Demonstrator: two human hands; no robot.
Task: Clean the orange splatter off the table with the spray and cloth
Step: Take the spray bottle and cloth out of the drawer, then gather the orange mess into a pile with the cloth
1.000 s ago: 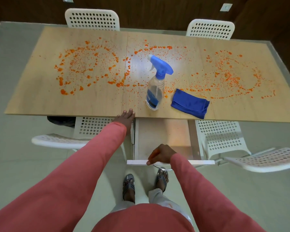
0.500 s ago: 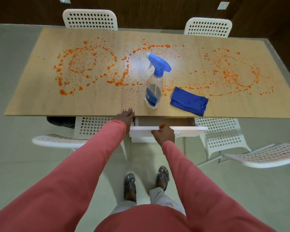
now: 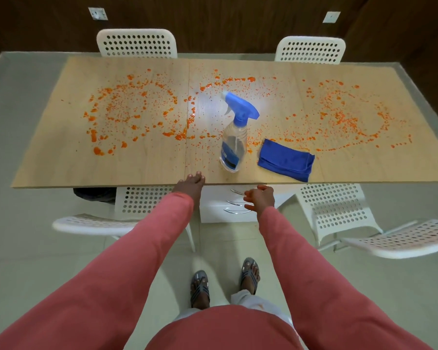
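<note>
Orange splatter (image 3: 137, 114) is all over the long light-wood counter (image 3: 61, 162), in three big rings: left, middle, right. None wiped yet, I think.

What changed: a sec ago the white drawer (image 3: 223, 210) under the counter was pulled out, w/ the right hand (image 3: 259, 198) on its front. Now it's pushed shut, and the right hand is off it, fingers loosely curled, holding nothing, just in front of the drawer handles. Left hand (image 3: 191, 184) hasn't moved: fingers flat on the near counter edge, gripping nothing. So both hands are free, and picking up comes next, prob.

Clear plastic spray bottle w/ blue trigger top (image 3: 234, 145) stands upright near the front edge, in the middle. Folded blue cloth (image 3: 286, 160) lies just beside it on the right, not touching. Both are close to the right hand.

Room to move: white chairs w/ holes (image 3: 137, 42) sit at the far side, and more at the near side, left and right. The gap between the near ones is where the person stands. Far rings will need a long reach or a step sideways.
</note>
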